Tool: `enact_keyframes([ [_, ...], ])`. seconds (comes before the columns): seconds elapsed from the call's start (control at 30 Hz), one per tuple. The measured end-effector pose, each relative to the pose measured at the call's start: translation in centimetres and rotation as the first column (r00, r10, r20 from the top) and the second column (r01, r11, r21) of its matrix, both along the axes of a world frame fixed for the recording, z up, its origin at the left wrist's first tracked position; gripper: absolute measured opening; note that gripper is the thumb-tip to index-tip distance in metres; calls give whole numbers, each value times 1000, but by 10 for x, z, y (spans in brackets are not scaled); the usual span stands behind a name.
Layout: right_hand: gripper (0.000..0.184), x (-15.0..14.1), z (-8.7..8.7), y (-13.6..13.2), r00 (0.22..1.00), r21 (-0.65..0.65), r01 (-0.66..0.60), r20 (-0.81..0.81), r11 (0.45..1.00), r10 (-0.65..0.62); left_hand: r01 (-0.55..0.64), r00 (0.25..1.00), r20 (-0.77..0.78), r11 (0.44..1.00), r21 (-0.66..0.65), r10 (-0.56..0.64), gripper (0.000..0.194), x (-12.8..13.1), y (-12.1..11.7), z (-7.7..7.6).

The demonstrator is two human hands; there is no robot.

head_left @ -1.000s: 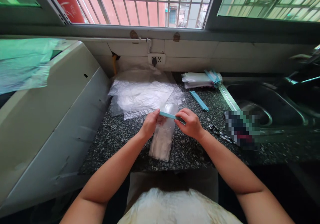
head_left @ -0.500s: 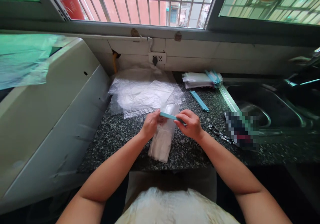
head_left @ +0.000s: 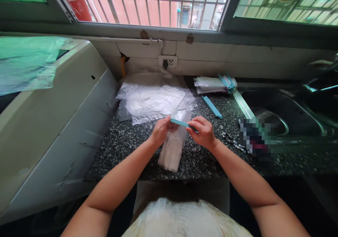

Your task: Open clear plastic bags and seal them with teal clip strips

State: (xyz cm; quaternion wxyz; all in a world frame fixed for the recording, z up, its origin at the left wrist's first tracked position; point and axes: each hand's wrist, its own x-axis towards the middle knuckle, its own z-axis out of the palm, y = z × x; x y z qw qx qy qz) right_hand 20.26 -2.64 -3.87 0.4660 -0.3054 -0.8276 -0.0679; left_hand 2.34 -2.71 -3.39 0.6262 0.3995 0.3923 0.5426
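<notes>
A blue bag-sealing clip (head_left: 179, 122) lies across the upper part of a folded clear plastic bag (head_left: 172, 152). My left hand (head_left: 160, 129) is closed on the clip's left end, at the edge of the bag. Thumb and fingers of my right hand (head_left: 202, 131) pinch the clip's other end. Whether the clip is snapped fully along the bag cannot be made out. Beyond my hands, flat clear plastic bags (head_left: 154, 96) are spread in a loose pile. Another blue clip (head_left: 212, 107) rests on the speckled counter to the right.
Behind that clip sits a stack of folded bags (head_left: 211, 85) with blue clips at its right end. A sink (head_left: 280, 106) is set in at right, with a blurred-out item (head_left: 256, 140) and a beaded chain (head_left: 235, 143) before it. A pale appliance (head_left: 66, 106) borders the left.
The view has shifted slightly, so everything appears a little further right. Both hands keep their grip on the clip, with no other clear change.
</notes>
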Motion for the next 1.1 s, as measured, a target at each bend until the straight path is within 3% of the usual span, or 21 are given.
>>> enact_keyframes([
  [0.43,3,-2,0,0,999,-29,-21,-36,999,20,-19,1000,20,999,-36,20,37,-1,3,-5],
  [0.73,2,-2,3,-1,998,-41,-49,-46,998,47,-49,998,46,995,-82,52,36,2,0,3],
  [1.1,7,-3,3,-3,999,-94,-27,-34,995,24,-67,990,117,990,-122,81,35,3,1,1],
])
